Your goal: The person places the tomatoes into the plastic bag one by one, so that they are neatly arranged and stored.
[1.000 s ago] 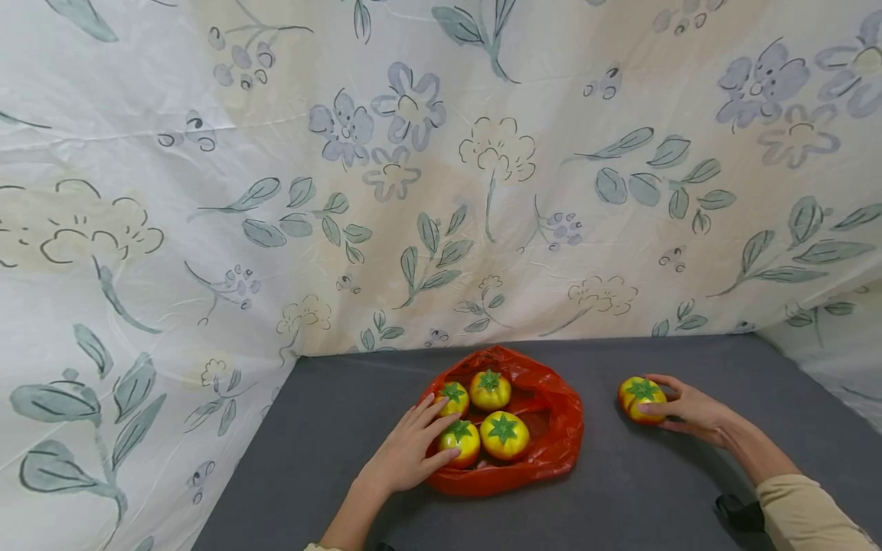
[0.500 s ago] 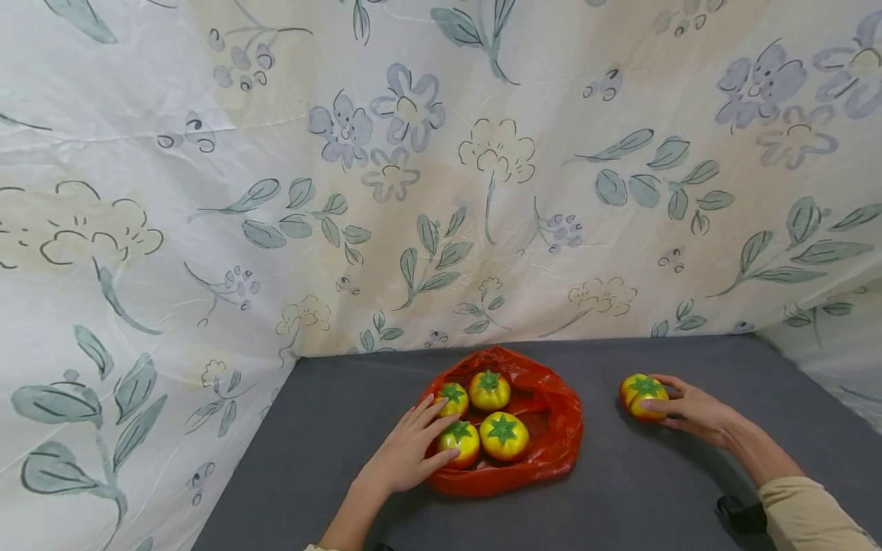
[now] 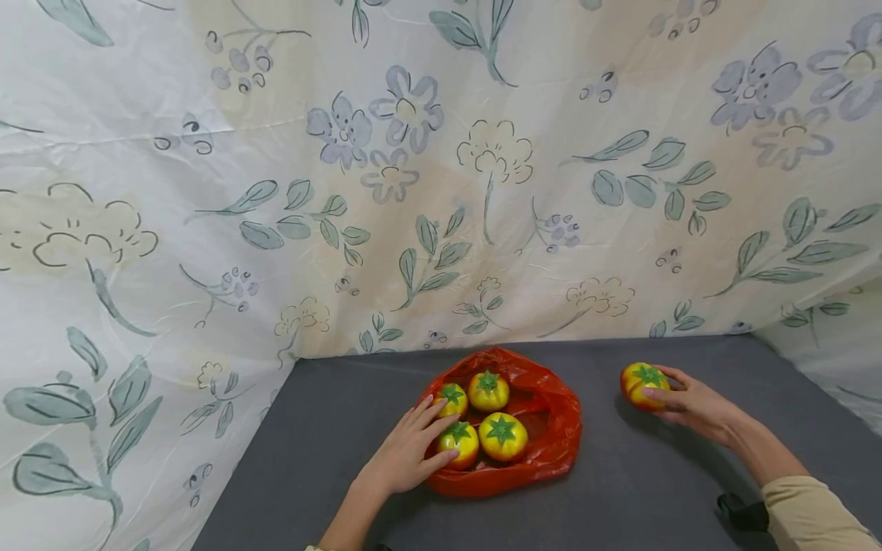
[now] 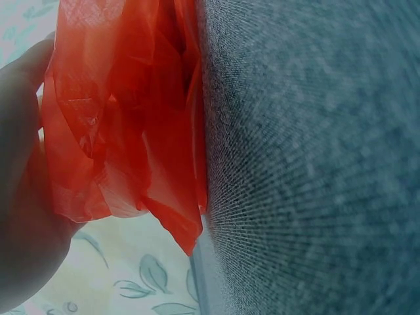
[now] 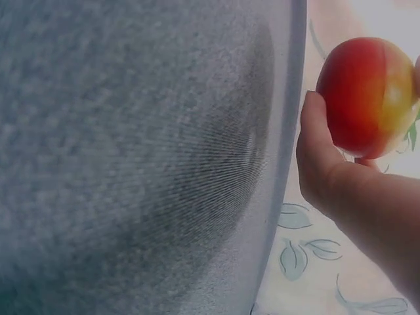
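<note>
In the head view my right hand (image 3: 703,404) holds a red-and-yellow tomato (image 3: 635,389) with a green star-shaped top, between thumb and fingers. The right wrist view shows this tomato (image 5: 364,98) raised off the grey table, apart from it. A red plastic bag (image 3: 561,428) stands with its mouth spread wide, left of that hand. Inside it sit several similar tomatoes (image 3: 503,436). My left hand (image 3: 406,451) rests over the bag's left rim, its spread fingers touching the tomatoes on that side. The left wrist view has the crumpled bag side (image 4: 131,118) beside that hand.
A dark grey table (image 3: 606,490) lies under everything. Flower-patterned cloth (image 3: 441,184) hangs behind it and along both sides. A black strap (image 3: 740,511) is at the right forearm, beside a beige sleeve (image 3: 813,513).
My right hand has lifted the tomato slightly up from the table, and its shadow now lies apart below. The left hand and the bag have stayed in place.
</note>
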Available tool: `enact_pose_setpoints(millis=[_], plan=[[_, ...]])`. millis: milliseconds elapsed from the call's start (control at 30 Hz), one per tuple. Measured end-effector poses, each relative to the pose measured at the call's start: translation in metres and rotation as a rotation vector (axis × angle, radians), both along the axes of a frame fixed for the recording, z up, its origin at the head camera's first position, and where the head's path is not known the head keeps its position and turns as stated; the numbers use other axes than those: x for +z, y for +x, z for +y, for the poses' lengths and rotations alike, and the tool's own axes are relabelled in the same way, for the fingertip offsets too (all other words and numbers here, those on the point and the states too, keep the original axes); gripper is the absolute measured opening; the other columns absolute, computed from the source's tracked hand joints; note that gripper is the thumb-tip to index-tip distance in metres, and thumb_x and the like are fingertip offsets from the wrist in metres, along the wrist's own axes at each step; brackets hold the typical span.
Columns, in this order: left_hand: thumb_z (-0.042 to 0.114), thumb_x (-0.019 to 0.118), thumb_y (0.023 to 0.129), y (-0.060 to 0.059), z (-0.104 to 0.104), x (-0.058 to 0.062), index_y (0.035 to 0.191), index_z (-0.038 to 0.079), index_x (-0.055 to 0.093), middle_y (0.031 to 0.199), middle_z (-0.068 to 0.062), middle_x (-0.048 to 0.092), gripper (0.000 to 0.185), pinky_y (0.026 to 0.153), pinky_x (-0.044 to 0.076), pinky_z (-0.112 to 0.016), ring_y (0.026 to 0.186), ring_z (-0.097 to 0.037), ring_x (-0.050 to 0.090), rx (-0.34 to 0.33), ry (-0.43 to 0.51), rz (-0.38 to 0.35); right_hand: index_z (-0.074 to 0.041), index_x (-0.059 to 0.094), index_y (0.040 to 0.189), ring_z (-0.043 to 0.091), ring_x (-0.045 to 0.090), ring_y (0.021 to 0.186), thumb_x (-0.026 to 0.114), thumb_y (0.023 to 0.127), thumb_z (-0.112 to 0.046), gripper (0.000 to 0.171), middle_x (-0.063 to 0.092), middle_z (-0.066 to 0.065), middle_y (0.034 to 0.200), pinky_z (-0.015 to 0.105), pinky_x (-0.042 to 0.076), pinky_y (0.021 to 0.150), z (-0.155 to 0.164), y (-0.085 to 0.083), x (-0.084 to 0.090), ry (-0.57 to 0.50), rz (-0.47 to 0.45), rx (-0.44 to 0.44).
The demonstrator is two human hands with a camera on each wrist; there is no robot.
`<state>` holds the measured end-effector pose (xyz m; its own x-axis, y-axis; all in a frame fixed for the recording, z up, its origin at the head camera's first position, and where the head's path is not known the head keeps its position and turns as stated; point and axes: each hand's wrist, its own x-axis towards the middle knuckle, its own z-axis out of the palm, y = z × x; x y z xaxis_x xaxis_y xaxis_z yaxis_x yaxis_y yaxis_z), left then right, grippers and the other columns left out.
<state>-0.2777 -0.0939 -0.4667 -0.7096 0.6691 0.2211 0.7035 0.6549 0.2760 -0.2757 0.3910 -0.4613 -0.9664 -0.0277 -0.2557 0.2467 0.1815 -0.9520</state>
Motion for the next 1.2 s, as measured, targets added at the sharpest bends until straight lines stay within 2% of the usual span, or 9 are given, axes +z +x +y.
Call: enact_pose_setpoints(millis=[400, 600, 900, 1200], plan=[[0.051, 0.048, 0.096, -0.001, -0.001, 0.000, 0.142, 0.018, 0.048, 0.150, -0.008, 0.034, 0.057, 0.109, 0.021, -0.053, 0.141, -0.028, 0.020, -0.007, 0.012, 0.011, -0.001, -0.015, 0.149, 0.019, 0.051, 0.100, 0.060, 0.096, -0.025, 0.095, 0.013, 0.030, 0.139, 0.043, 0.046, 0.094, -0.010, -0.002, 0.010, -0.099, 0.030, -0.018], [0.050, 0.048, 0.096, 0.000, -0.001, 0.000, 0.141, 0.015, 0.049, 0.149, -0.010, 0.036, 0.057, 0.108, 0.022, -0.056, 0.140, -0.032, 0.022, -0.021, 0.029, 0.020, -0.002, -0.015, 0.149, 0.024, 0.048, 0.103, 0.061, 0.095, -0.026, 0.096, 0.013, 0.031, 0.138, 0.042, 0.046, 0.093, -0.019, -0.002, 0.018, -0.103, 0.051, -0.033], [0.052, 0.047, 0.096, 0.000, -0.001, 0.000, 0.142, 0.017, 0.048, 0.151, -0.008, 0.034, 0.058, 0.109, 0.021, -0.053, 0.141, -0.028, 0.020, -0.005, 0.015, 0.011, -0.004, -0.016, 0.149, 0.026, 0.045, 0.106, 0.062, 0.094, -0.026, 0.098, 0.007, 0.030, 0.143, 0.040, 0.045, 0.095, -0.032, -0.005, 0.026, -0.153, 0.081, -0.061], [0.053, 0.047, 0.095, 0.000, -0.001, 0.000, 0.142, 0.019, 0.047, 0.151, -0.007, 0.034, 0.058, 0.109, 0.021, -0.052, 0.141, -0.028, 0.020, 0.003, 0.009, 0.008, -0.003, -0.016, 0.149, 0.024, 0.046, 0.105, 0.060, 0.096, -0.024, 0.095, 0.008, 0.029, 0.143, 0.040, 0.046, 0.094, -0.044, -0.008, 0.030, -0.167, 0.089, -0.036]])
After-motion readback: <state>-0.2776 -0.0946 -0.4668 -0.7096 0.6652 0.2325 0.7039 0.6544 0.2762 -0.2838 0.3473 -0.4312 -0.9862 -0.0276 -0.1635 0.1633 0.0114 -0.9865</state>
